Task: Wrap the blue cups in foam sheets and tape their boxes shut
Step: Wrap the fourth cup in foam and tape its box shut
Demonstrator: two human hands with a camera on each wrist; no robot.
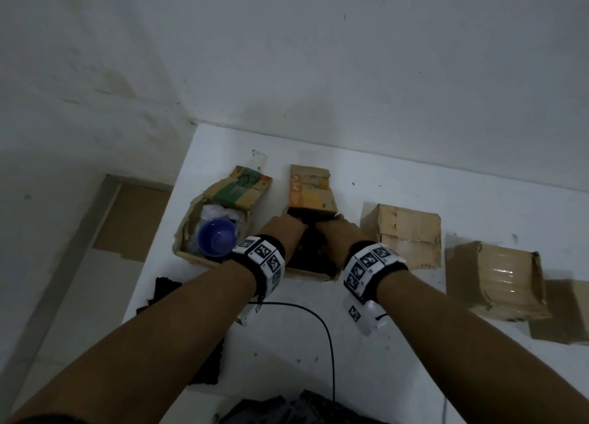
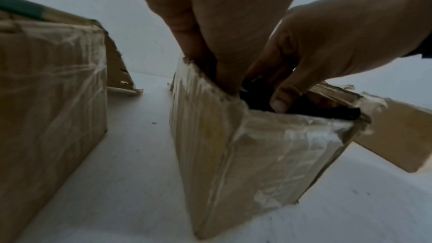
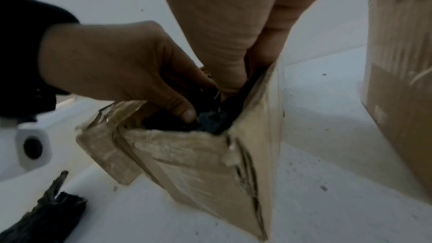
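Observation:
An open cardboard box (image 1: 310,274) stands in the middle of the white table (image 1: 414,184), stuffed with black foam (image 2: 257,97). Both hands reach into it from above. My left hand (image 1: 294,232) curls its fingers and thumb (image 3: 184,112) on the black foam (image 3: 210,119) at the box's left side. At the right side, my right hand (image 1: 325,232) grips the same foam, thumb (image 2: 279,102) on the near edge. Anything inside the foam is hidden. To the left, a blue cup (image 1: 216,240) lies on white foam (image 1: 220,211) in a second open box (image 1: 186,232).
Two closed, taped boxes (image 1: 404,232) (image 1: 495,277) sit to the right, with flat cardboard (image 1: 564,315) beyond them. Black foam pieces (image 1: 165,290) (image 3: 42,215) lie near the table's left front edge. A black cable (image 1: 330,344) runs across the front. The wall is close behind.

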